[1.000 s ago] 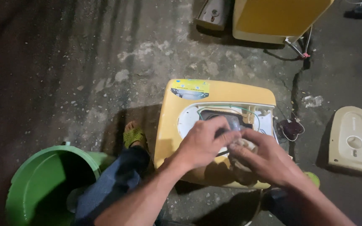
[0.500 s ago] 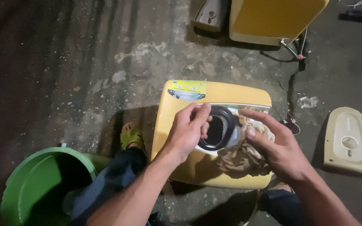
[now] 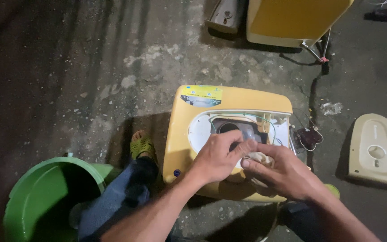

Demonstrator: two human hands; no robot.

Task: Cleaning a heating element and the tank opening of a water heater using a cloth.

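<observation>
Head view: the yellow appliance casing (image 3: 189,130) is lying on the rough concrete floor (image 3: 68,67), a green bucket (image 3: 41,197) sitting near its left. The left hand (image 3: 218,157) is curling around a clear part at the opening; the right hand (image 3: 283,172) is pinching a beige rag (image 3: 258,157), fingers closed.

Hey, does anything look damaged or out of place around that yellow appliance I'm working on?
Yes. The yellow appliance casing lies on the cracked concrete floor with its front opened, so green wiring shows. A beige cover panel lies detached to the right. The left hand and right hand press a crumpled cloth at the opening.
</observation>
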